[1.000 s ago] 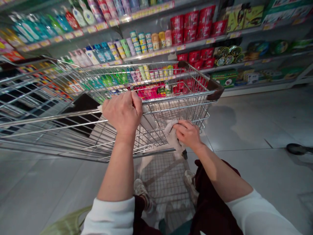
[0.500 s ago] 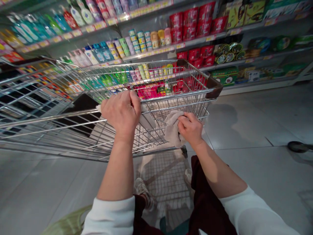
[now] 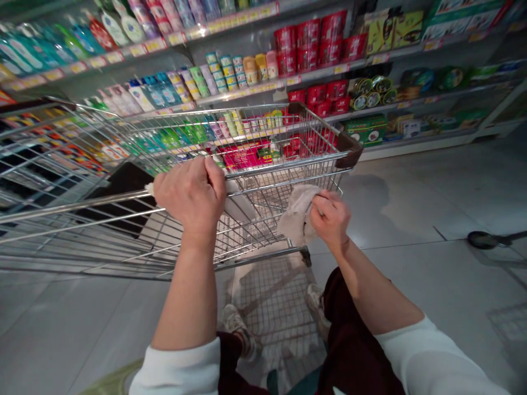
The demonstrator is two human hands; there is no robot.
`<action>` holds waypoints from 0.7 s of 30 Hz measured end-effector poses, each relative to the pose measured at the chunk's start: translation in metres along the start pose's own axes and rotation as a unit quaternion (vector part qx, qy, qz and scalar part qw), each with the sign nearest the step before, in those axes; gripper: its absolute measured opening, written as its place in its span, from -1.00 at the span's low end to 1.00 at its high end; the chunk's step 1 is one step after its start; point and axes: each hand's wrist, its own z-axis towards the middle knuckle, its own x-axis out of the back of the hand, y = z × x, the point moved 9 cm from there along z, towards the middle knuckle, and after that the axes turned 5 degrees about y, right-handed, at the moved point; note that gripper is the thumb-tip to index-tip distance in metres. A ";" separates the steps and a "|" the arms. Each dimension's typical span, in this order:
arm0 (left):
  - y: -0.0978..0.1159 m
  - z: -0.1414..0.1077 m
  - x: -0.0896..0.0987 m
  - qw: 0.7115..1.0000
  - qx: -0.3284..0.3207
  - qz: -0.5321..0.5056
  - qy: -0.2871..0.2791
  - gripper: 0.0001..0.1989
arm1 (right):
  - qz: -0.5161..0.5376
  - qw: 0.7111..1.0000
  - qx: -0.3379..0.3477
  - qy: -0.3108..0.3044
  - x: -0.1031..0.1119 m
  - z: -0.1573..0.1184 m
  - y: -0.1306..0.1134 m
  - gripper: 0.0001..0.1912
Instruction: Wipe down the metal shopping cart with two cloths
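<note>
A wire shopping cart [image 3: 304, 164] stands across in front of me, its basket tilted in my view. My left hand [image 3: 189, 192] is closed over the near top rail, knuckles up. Something whitish, perhaps cloth [image 3: 239, 204], shows at both sides of that hand; what lies beneath the palm is hidden. To the right, my right hand [image 3: 331, 216] pinches a crumpled greyish-white cloth [image 3: 300, 214], which hangs just outside the cart's near side by its right corner. Whether the cloth touches the wires I cannot tell.
Shelves behind the cart carry bottles [image 3: 160, 88], red tubs [image 3: 308, 44] and boxes [image 3: 395, 27]. A black panel [image 3: 119, 192] sits at the cart's left part. My shoes [image 3: 241, 329] are on the tiled floor [image 3: 403, 192]. Another wheel [image 3: 483, 240] stands at right.
My right hand and the cloth have shifted slightly right, away from the cart's side. The left hand keeps its grip; cart and shelves sit a little further left in view.
</note>
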 end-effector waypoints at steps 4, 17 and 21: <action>-0.001 0.000 0.000 1.000 -0.001 0.008 0.000 -0.65 | -0.020 1.000 -0.007 0.002 0.000 0.009 -0.002 -0.72; -0.007 0.001 -0.004 0.999 0.027 -0.046 -0.003 -0.70 | -0.091 0.979 -0.051 -0.177 -0.031 -0.019 0.006 -0.78; -0.003 0.000 -0.002 1.000 -0.001 -0.015 0.011 -0.68 | -0.023 0.993 -0.020 -0.117 -0.019 -0.014 0.009 -0.75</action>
